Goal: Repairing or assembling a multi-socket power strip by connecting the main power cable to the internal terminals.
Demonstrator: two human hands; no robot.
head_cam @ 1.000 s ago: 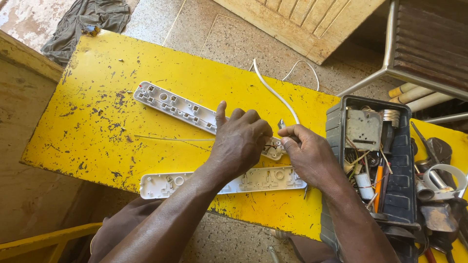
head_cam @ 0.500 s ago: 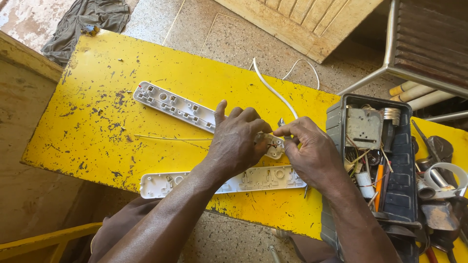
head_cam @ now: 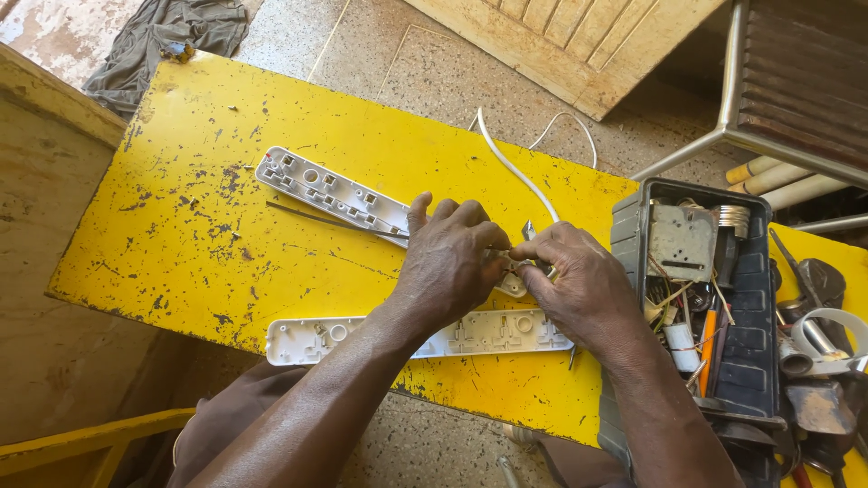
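We see an opened white power strip half [head_cam: 330, 192] lying slantwise on the yellow table [head_cam: 181, 253], and both hands meet over its near end. The left hand [head_cam: 449, 258] lies on top of that end, palm down, fingers curled together and pressing on it, fingertips turned toward the right hand. The right hand [head_cam: 579, 287] sits just beside it, touching at the fingertips, its thumb and first fingers pinched around a small metal piece [head_cam: 527, 231] at the strip's end; what exactly it grips is mostly hidden by the fingers. A thin dark strip [head_cam: 316, 220] runs along the casing away from the left hand. From just above the right hand's fingertips a white cable [head_cam: 511, 167] leads off across the table and over its far edge onto the floor.

Just below both wrists lies the second white casing half [head_cam: 362, 336], flat on the table and partly covered by the left forearm. To the right of the right hand stands a dark toolbox [head_cam: 750, 298], full of wires, a metal plate, an orange-handled tool and other small parts. Beyond it more metal tools and a roll of tape [head_cam: 827, 336] lie in a heap. Far off past the left hand, a grey cloth [head_cam: 172, 41] lies crumpled on the floor.
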